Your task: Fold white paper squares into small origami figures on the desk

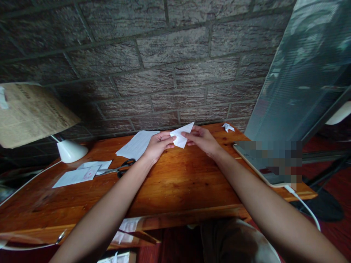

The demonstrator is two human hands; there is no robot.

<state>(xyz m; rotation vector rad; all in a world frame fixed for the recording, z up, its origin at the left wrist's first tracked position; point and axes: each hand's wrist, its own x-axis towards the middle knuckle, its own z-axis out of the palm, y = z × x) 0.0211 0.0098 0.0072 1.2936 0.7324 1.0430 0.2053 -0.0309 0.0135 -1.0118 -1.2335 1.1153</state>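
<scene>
A folded piece of white paper (181,134), pointed at its upper right corner, is held up above the wooden table between both hands. My left hand (159,145) pinches its left edge, thumb on the near face. On the other side, my right hand (202,139) grips it with the thumb pressed on the face and the fingers behind. The fingers behind the paper are partly hidden. Beyond my left hand lie white paper sheets (134,144). A small folded paper figure (227,127) rests at the table's back right.
Black-handled scissors (124,168) lie by my left forearm, their blades on paper slips (78,177). A lamp with a white base (71,150) stands at the left. A tablet (263,164) with a white cable (304,206) lies at the right. A brick-patterned wall (175,76) rises behind the table (181,186).
</scene>
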